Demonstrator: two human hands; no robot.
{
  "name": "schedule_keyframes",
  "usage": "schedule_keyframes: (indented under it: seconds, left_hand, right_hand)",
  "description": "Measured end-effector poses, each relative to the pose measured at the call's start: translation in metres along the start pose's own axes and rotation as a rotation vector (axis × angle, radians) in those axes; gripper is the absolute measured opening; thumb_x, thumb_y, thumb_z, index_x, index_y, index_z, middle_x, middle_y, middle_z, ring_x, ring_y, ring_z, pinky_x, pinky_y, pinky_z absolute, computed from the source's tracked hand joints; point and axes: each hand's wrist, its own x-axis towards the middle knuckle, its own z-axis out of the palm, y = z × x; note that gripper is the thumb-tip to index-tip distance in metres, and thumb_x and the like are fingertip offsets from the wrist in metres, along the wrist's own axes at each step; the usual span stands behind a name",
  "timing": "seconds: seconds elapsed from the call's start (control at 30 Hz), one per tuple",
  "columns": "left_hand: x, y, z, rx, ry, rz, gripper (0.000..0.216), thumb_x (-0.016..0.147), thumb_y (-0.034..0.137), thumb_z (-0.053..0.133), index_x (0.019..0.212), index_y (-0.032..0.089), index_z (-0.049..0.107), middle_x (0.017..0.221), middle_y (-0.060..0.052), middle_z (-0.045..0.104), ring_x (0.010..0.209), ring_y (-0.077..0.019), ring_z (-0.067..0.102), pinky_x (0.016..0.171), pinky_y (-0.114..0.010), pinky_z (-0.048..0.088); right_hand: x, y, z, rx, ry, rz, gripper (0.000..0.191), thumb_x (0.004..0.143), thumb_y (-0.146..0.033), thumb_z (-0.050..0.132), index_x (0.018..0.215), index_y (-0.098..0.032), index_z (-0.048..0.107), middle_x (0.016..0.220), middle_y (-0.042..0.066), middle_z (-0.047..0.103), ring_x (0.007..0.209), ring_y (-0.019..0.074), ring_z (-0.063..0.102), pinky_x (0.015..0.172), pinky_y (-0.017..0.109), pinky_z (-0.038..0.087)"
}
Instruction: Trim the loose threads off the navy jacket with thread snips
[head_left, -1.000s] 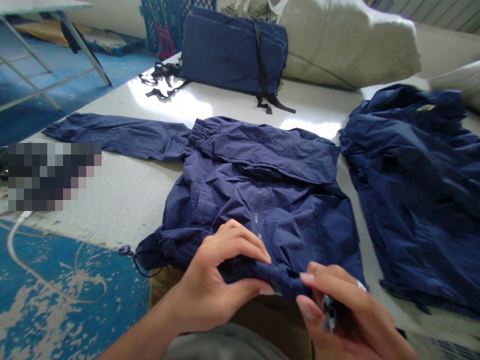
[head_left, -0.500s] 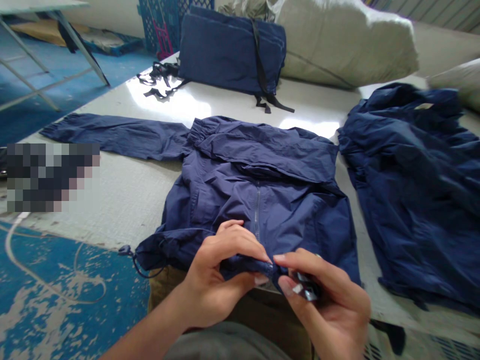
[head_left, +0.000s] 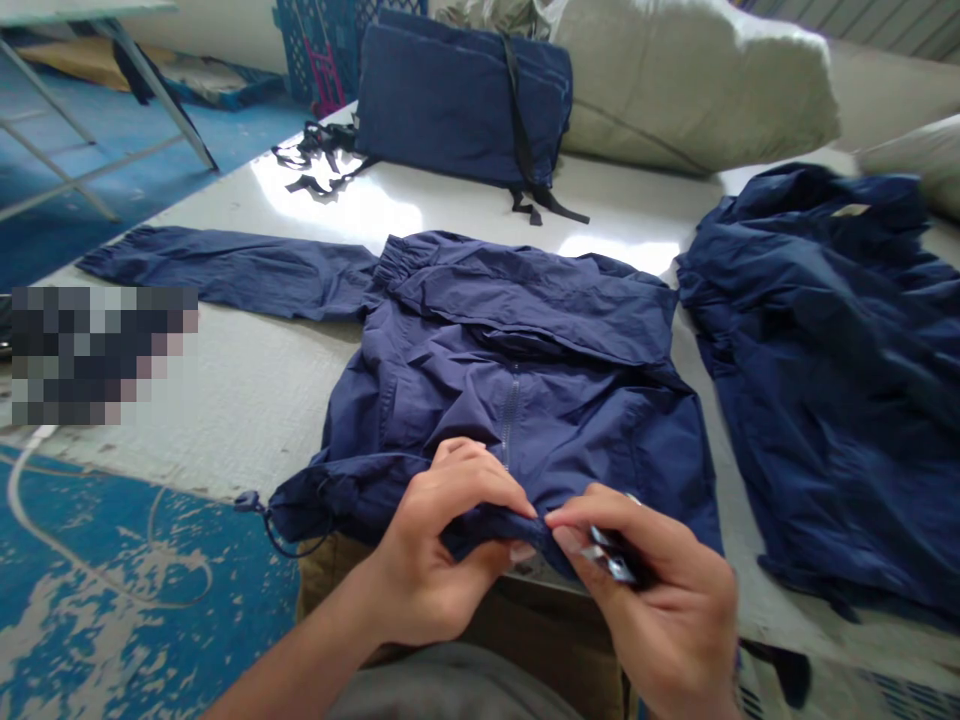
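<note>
Head view: I see left hand (head_left: 435, 565) pinching zip-jacket hem (head_left: 487, 528); right hand (head_left: 664, 590) likewise. It also holds a metallic tool (head_left: 621, 568).

Brought the right grip (head_left: 660, 580) in toward the jacket's zipper (head_left: 511, 415), from a spot a second ago well to the right of it; closed most of the gap to the left grip (head_left: 427, 560), bringing fingertips almost together just below the zipper; shortened the stretch of hem (head_left: 480, 528) showing between the two; carried the small metallic item (head_left: 619, 568) higher and nearer the zipper; swung the zipper's lower end slightly left; uncovered more of a dark object (head_left: 791, 672) below the table (head_left: 255, 370), right of the zipper.
</note>
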Motion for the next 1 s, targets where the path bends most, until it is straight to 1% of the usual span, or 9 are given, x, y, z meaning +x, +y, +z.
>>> schedule_keyframes:
  seconds: [0.1,0.2,0.27,0.33,0.4,0.57,0.77,1.0]
  left_hand:
    - [-0.001,0.002,0.0,-0.004,0.01,-0.038,0.022,0.08,0.01,0.074,0.099,0.02,0.069,0.088,-0.003,0.071,0.085,-0.02,0.065,0.097,-0.042,0.042]
    - [-0.001,0.005,0.0,-0.002,0.001,-0.081,0.023,0.079,0.014,0.075,0.1,0.019,0.068,0.091,-0.004,0.069,0.089,-0.022,0.062,0.094,-0.041,0.042]
    - [0.0,0.008,0.0,-0.004,-0.011,-0.107,0.024,0.08,0.023,0.077,0.101,0.018,0.068,0.093,-0.006,0.068,0.092,-0.0235,0.061,0.093,-0.041,0.042]
    - [0.001,0.009,0.001,-0.001,-0.019,-0.121,0.029,0.08,0.033,0.082,0.1,0.018,0.069,0.093,-0.006,0.069,0.09,-0.0234,0.061,0.092,-0.041,0.041]
    - [0.002,0.009,0.003,0.021,-0.022,-0.117,0.032,0.078,0.037,0.087,0.098,0.018,0.07,0.091,-0.004,0.072,0.087,-0.022,0.062,0.091,-0.04,0.04]
    - [0.004,0.004,0.005,0.069,-0.003,-0.067,0.022,0.079,0.029,0.089,0.091,0.019,0.073,0.084,-0.003,0.074,0.081,-0.0195,0.064,0.09,-0.04,0.043]
    - [0.004,-0.001,0.005,0.036,0.027,-0.015,0.014,0.084,0.029,0.085,0.086,0.02,0.075,0.08,-0.004,0.075,0.076,-0.019,0.064,0.087,-0.041,0.046]
    - [0.003,-0.006,0.005,-0.035,0.04,-0.012,0.014,0.084,0.03,0.086,0.085,0.019,0.076,0.079,-0.005,0.075,0.075,-0.0188,0.064,0.081,-0.039,0.046]
  right_hand:
    - [-0.002,0.001,0.002,0.02,-0.003,0.06,0.007,0.089,-0.022,0.074,0.082,-0.024,0.075,0.074,0.0,0.075,0.063,0.0151,0.072,0.058,0.018,0.056]
    - [-0.002,0.0,0.004,0.042,-0.028,0.097,0.008,0.092,-0.026,0.072,0.084,-0.024,0.073,0.075,-0.001,0.074,0.065,0.0144,0.071,0.059,0.017,0.056]
    - [-0.001,-0.002,0.004,0.043,-0.047,0.107,0.011,0.094,-0.027,0.07,0.085,-0.023,0.073,0.075,-0.001,0.073,0.062,0.0134,0.069,0.057,0.017,0.054]
    - [0.001,-0.004,0.004,0.049,-0.063,0.11,0.012,0.095,-0.027,0.068,0.085,-0.023,0.072,0.072,-0.001,0.071,0.059,0.012,0.066,0.054,0.016,0.051]
    - [0.002,-0.007,0.005,0.061,-0.069,0.104,0.013,0.096,-0.027,0.067,0.084,-0.023,0.071,0.071,-0.002,0.07,0.057,0.0112,0.065,0.053,0.015,0.05]
    - [0.002,-0.006,0.007,0.081,-0.064,0.135,0.016,0.098,-0.03,0.064,0.084,-0.023,0.07,0.071,-0.002,0.068,0.059,0.0107,0.063,0.055,0.015,0.051]
    - [-0.001,-0.004,0.009,0.145,-0.094,0.223,0.023,0.101,-0.037,0.061,0.086,-0.021,0.068,0.069,-0.001,0.063,0.055,0.011,0.057,0.051,0.017,0.048]
    - [0.0,-0.004,0.009,0.162,-0.101,0.221,0.023,0.102,-0.037,0.06,0.087,-0.021,0.068,0.071,-0.001,0.063,0.057,0.0108,0.057,0.052,0.016,0.048]
